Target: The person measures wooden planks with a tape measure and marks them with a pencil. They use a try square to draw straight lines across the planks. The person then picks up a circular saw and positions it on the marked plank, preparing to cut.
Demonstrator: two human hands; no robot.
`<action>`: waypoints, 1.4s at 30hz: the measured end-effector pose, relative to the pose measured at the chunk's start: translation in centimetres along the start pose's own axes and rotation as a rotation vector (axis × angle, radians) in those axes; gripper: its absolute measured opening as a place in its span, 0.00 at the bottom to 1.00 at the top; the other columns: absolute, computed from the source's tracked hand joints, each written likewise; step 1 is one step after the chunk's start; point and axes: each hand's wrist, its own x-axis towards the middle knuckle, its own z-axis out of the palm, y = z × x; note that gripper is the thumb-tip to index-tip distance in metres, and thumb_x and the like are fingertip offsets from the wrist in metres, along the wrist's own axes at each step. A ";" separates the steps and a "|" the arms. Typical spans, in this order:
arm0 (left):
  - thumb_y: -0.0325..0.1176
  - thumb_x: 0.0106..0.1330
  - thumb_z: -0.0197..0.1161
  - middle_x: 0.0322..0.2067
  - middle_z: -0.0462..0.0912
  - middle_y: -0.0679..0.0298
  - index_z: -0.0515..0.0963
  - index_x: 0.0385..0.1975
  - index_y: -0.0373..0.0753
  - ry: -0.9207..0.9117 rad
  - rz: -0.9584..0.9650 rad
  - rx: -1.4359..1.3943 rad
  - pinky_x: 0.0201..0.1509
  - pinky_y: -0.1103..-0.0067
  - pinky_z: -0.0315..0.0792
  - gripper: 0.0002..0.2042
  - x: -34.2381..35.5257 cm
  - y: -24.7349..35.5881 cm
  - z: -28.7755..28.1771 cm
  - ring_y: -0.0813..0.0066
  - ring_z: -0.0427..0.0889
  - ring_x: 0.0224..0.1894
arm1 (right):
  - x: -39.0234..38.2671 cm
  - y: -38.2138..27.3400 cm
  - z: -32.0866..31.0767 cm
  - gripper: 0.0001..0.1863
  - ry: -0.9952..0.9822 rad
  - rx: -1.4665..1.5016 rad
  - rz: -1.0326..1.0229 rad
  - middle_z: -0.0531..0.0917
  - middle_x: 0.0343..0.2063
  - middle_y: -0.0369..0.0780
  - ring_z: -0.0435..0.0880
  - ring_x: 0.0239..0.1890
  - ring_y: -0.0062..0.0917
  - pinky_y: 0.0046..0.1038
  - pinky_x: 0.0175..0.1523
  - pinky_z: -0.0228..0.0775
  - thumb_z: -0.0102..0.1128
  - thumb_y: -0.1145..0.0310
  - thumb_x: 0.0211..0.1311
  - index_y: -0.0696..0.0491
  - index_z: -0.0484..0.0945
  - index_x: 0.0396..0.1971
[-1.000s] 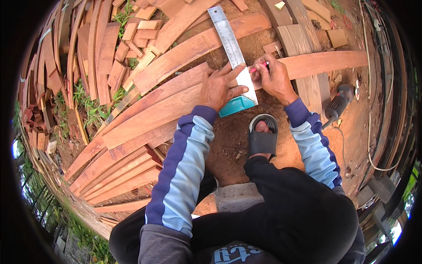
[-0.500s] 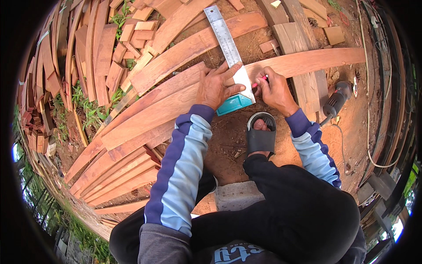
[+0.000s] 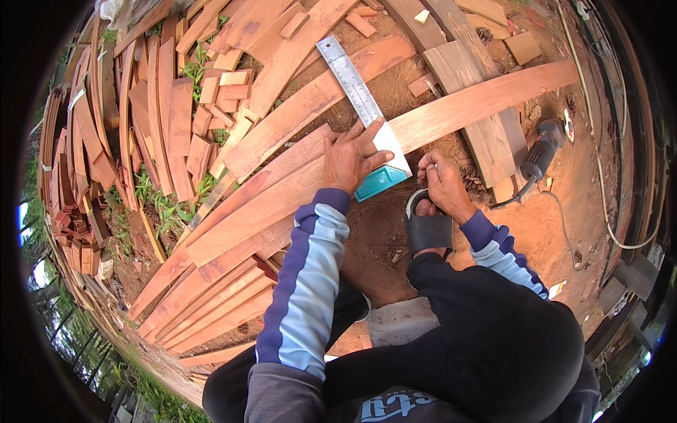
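Note:
A try square [image 3: 350,81] with a steel blade and a teal handle lies across a long reddish-brown board [image 3: 486,96]. My left hand [image 3: 347,163] holds it there, fingers on the blade and thumb stretched over by the handle. Just right of the handle, off the board's near edge, my right hand [image 3: 448,189] is closed in a pinch. The slim red pencil that showed in it earlier is now mostly hidden by the fingers; only a small pale end shows. The board rests partly on a weathered timber [image 3: 486,144] at its right.
Curved boards [image 3: 247,204] fan out to the left, with offcuts [image 3: 233,92] and stacked strips [image 3: 74,233] beyond. A grinder-like power tool [image 3: 543,151] with a cord lies on the right. My sandalled foot [image 3: 429,229] and a concrete block [image 3: 402,321] are close in front.
My right hand has drawn back from the square's edge, toward me, and its red pencil has turned out of sight. My left hand stays on the square. The whole view has shifted slightly.

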 end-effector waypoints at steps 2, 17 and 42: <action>0.56 0.51 0.69 0.57 0.77 0.54 0.76 0.59 0.52 -0.006 0.005 -0.054 0.62 0.65 0.56 0.33 0.2 -0.1 0.3 0.56 0.80 0.48 | -0.6 0.5 1.0 0.12 -0.006 0.048 0.054 0.79 0.26 0.43 0.79 0.29 0.25 0.28 0.36 0.72 0.43 0.71 0.68 0.62 0.74 0.42; 0.53 0.50 0.73 0.54 0.79 0.52 0.75 0.59 0.45 -0.044 -0.003 -0.009 0.62 0.65 0.58 0.36 0.2 0.4 -0.2 0.59 0.79 0.51 | -0.2 -1.9 2.1 0.15 -0.186 0.508 0.403 0.79 0.27 0.32 0.71 0.27 0.13 0.20 0.32 0.64 0.59 0.65 0.66 0.57 0.80 0.47; 0.50 0.46 0.74 0.44 0.74 0.56 0.65 0.60 0.34 0.010 0.060 0.280 0.58 0.63 0.61 0.42 -0.8 1.4 0.0 0.56 0.70 0.49 | -5.3 -0.5 -7.5 0.10 0.285 0.971 0.296 0.69 0.19 0.28 0.58 0.13 0.07 0.12 0.14 0.52 0.57 0.72 0.68 0.60 0.75 0.46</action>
